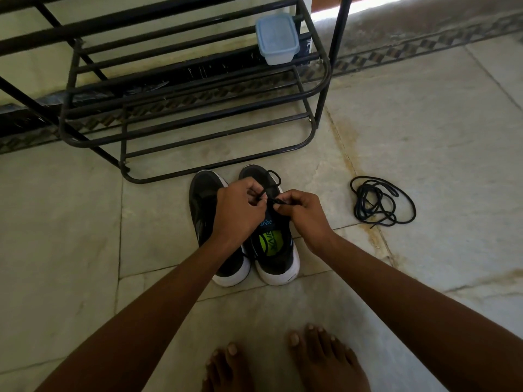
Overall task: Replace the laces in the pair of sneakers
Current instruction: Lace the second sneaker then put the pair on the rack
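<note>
Two black sneakers with white soles stand side by side on the floor, toes pointing away from me: the left sneaker (202,205) and the right sneaker (278,260), which has a green insole. My left hand (240,210) and my right hand (301,215) are both over the right sneaker. Each hand pinches a strand of the black lace on the shoe (273,176), and a loop of that lace shows near the toe. A loose pile of black laces (380,202) lies on the floor to the right.
A black metal shoe rack (181,108) stands just beyond the sneakers, with a pale blue lidded plastic box (277,38) on a shelf. My bare feet (283,363) are at the bottom edge. The floor is pale stone tile (424,123).
</note>
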`<state>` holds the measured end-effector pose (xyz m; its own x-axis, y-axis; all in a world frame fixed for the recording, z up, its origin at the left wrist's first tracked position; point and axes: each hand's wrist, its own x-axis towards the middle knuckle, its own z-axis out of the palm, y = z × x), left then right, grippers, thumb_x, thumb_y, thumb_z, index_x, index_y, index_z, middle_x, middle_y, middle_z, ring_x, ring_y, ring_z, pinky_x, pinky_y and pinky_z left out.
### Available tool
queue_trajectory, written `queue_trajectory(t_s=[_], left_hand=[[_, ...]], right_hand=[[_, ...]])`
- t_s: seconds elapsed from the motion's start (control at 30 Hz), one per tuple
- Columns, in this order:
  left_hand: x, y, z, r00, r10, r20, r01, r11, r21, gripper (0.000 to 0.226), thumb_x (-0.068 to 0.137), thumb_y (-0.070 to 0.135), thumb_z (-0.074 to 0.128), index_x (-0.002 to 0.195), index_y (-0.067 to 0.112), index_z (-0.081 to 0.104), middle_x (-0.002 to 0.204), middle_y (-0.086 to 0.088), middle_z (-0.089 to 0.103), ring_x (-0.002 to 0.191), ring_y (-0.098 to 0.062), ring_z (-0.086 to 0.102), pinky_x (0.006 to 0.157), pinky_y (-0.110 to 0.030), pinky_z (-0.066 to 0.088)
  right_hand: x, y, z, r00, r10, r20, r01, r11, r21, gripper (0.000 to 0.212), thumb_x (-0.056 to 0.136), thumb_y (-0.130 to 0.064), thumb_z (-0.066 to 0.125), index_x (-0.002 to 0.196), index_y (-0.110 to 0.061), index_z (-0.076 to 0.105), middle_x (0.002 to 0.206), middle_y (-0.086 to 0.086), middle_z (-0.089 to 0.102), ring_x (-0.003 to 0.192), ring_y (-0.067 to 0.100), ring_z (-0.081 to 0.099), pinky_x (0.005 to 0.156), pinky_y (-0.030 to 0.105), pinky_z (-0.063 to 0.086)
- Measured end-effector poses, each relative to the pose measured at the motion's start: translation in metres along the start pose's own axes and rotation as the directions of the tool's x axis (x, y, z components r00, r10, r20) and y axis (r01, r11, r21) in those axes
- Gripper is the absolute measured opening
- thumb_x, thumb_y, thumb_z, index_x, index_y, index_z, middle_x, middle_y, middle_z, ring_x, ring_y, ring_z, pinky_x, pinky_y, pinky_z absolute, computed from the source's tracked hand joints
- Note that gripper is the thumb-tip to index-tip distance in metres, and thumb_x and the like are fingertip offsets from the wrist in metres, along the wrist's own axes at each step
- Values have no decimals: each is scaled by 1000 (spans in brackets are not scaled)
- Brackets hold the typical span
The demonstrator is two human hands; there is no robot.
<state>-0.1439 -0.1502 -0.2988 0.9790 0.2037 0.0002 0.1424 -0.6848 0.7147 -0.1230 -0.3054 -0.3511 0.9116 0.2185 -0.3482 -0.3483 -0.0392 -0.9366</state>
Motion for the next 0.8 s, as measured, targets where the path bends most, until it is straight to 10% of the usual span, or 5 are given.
queue_trajectory(t_s=[0.63,0.8], left_hand=[[1,-6,7,1000,-15,5,15,1000,4,8,85,14,79,86,20,73,75,11,71,69,0,69,81,-36,62],[-4,-3,10,1000,-2,-11,2,1000,22,13,85,10,78,86,20,70,77,11,70,70,2,67,73,-19,59]], right_hand=[[0,2,2,999,-43,7,43,998,-43,9,90,-3,68,98,-5,74,90,10,75,89,25,73,87,37,61],[-2,-2,-1,1000,-16,18,16,1000,18,10,90,-12,72,97,-6,76,90,10,75,89,20,73,81,28,58]])
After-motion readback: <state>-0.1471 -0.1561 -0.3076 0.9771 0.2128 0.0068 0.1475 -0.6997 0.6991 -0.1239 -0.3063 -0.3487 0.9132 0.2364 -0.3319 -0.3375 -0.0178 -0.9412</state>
